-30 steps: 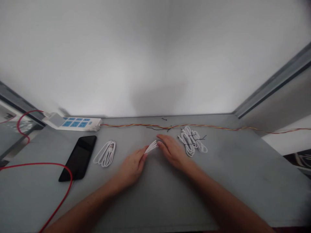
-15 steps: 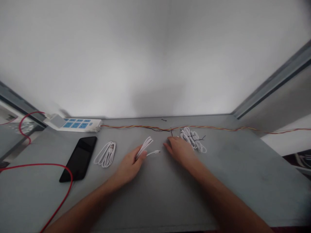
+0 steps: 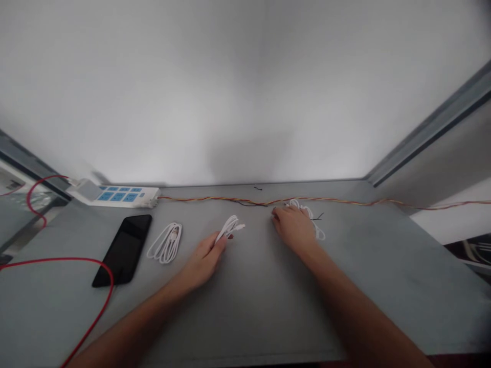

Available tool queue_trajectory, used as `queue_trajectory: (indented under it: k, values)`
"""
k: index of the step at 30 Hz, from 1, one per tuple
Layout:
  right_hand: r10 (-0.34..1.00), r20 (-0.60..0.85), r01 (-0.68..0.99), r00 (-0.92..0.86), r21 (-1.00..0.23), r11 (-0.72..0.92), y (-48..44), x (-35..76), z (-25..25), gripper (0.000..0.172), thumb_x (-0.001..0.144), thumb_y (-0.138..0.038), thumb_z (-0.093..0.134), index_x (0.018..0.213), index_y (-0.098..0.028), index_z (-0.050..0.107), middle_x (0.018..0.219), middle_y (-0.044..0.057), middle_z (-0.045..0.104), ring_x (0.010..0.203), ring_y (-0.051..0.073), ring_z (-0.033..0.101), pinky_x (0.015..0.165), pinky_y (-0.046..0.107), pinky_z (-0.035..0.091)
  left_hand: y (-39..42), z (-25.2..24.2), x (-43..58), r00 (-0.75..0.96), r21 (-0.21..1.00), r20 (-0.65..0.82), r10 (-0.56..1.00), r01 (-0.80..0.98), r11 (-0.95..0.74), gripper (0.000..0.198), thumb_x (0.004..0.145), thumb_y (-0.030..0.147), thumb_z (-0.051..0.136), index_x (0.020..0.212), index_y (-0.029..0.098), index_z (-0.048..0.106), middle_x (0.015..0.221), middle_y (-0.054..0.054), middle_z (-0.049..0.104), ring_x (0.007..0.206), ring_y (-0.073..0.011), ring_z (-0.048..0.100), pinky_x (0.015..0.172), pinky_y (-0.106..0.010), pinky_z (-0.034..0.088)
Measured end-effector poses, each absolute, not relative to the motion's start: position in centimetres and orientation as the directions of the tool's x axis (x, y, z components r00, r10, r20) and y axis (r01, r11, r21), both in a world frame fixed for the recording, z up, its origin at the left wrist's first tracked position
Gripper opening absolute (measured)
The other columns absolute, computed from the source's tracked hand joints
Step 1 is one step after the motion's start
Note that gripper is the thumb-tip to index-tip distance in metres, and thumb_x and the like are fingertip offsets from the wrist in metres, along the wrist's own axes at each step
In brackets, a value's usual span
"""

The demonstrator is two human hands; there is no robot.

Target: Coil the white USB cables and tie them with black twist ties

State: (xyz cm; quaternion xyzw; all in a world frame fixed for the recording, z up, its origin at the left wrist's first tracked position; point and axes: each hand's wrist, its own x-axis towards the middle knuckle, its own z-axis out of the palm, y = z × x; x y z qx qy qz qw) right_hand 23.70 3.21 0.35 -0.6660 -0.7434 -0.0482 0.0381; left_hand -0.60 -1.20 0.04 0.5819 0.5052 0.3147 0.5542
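Note:
My left hand (image 3: 207, 255) is closed around a coiled white charging cable (image 3: 229, 226), its loops and a plug end sticking out past the thumb. My right hand (image 3: 293, 225) lies low over the table with its fingers drawn together; a small dark bit shows at the fingertips, too small to name. Partly under and behind that hand is a bundle of white cable (image 3: 318, 230) with a black twist tie (image 3: 319, 217). Left of my left hand, another coiled white cable (image 3: 168, 244) rests on the grey table.
A black phone (image 3: 125, 248) lies at the left, crossed at one corner by a red cable (image 3: 103, 301). Behind it sits a white power strip (image 3: 118, 197) with a plugged-in adapter. Twisted red and yellow wires (image 3: 345, 202) run along the back, near a thin black tie (image 3: 249, 203).
My right hand has shifted right, now covering much of the white cable bundle. In my left hand, the loose plug end has swung up and in against the coil.

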Motion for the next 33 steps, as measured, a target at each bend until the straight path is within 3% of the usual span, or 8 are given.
queue_trajectory:
  k: [2,5,13,18,22,25,28,33]
  values:
    - [0.984,0.167,0.998,-0.057,0.032,0.052,3.4,23.8,0.3,0.026,0.091,-0.025,0.046,0.105,-0.014,0.066,0.105,0.015,0.067,0.104,0.031,0.055,0.083,0.041,0.038,-1.1,0.0,-0.6,0.316,0.959,-0.229,0.921,0.233,0.159,0.042,0.089,0.053,0.040,0.102,0.018,0.059,0.064,0.006,0.037,0.044,-0.0071,0.030,0.039,-0.020,0.028]
    - [0.986,0.166,0.998,-0.006,0.057,-0.003,3.8,23.8,0.0,0.030,0.092,-0.030,0.045,0.101,-0.013,0.068,0.108,0.017,0.065,0.105,0.033,0.053,0.082,0.042,0.038,-1.0,0.1,-0.4,0.337,0.957,-0.273,0.901,0.190,0.219,0.040,0.089,0.053,0.040,0.100,0.018,0.055,0.064,0.007,0.033,0.042,-0.0056,0.026,0.036,-0.018,0.026]
    - [0.990,0.142,0.994,-0.025,0.108,0.010,3.9,23.7,-0.3,0.033,0.093,-0.014,0.036,0.100,-0.007,0.066,0.105,0.020,0.064,0.102,0.033,0.053,0.082,0.042,0.036,-1.1,0.4,-0.3,0.329,0.963,-0.270,0.905,0.103,0.250,0.034,0.088,0.051,0.042,0.092,0.018,0.052,0.063,0.008,0.030,0.039,-0.0037,0.020,0.033,-0.016,0.022]
    - [0.967,0.253,0.998,0.034,-0.059,-0.019,3.1,22.5,0.8,0.033,0.096,-0.024,0.034,0.102,-0.011,0.064,0.104,0.017,0.064,0.101,0.030,0.053,0.082,0.039,0.036,-1.3,0.4,-0.1,0.324,0.977,-0.210,0.922,0.103,0.186,0.042,0.086,0.059,0.043,0.089,0.017,0.052,0.059,0.009,0.028,0.039,-0.0036,0.022,0.034,-0.016,0.022]
    - [0.979,0.165,0.967,-0.120,-0.203,0.153,1.5,20.0,1.0,0.026,0.095,-0.021,0.039,0.094,-0.013,0.064,0.095,0.012,0.067,0.091,0.025,0.057,0.079,0.035,0.036,-1.7,0.1,0.4,0.349,0.975,-0.219,0.911,0.040,0.219,0.054,0.083,0.069,0.036,0.087,0.017,0.052,0.056,0.010,0.026,0.038,-0.0038,0.018,0.033,-0.016,0.020]
    - [0.952,0.157,0.919,-0.263,-0.261,0.297,0.2,18.5,0.7,0.021,0.093,-0.016,0.042,0.095,-0.014,0.062,0.096,0.011,0.066,0.093,0.023,0.057,0.081,0.033,0.037,-1.8,0.1,0.9,0.311,0.946,-0.312,0.898,0.014,0.324,0.052,0.081,0.068,0.042,0.092,0.019,0.050,0.055,0.011,0.027,0.037,-0.0041,0.018,0.032,-0.015,0.020]
    - [0.942,0.178,0.899,-0.285,-0.293,0.327,-0.5,17.8,0.5,0.018,0.093,-0.015,0.043,0.093,-0.015,0.061,0.094,0.010,0.066,0.091,0.022,0.058,0.080,0.032,0.037,-1.8,0.1,1.3,0.288,0.925,-0.360,0.887,-0.016,0.381,0.049,0.080,0.065,0.048,0.101,0.021,0.046,0.055,0.011,0.030,0.036,-0.0042,0.019,0.031,-0.014,0.020]
    - [0.914,0.179,0.845,-0.364,-0.349,0.405,-0.9,17.4,0.4,0.021,0.094,-0.014,0.039,0.090,-0.015,0.060,0.088,0.010,0.065,0.081,0.021,0.059,0.071,0.032,0.039,-1.7,-0.1,1.5,0.317,0.933,-0.338,0.886,-0.009,0.359,0.049,0.077,0.068,0.049,0.084,0.020,0.045,0.054,0.012,0.029,0.036,-0.0032,0.019,0.030,-0.013,0.020]
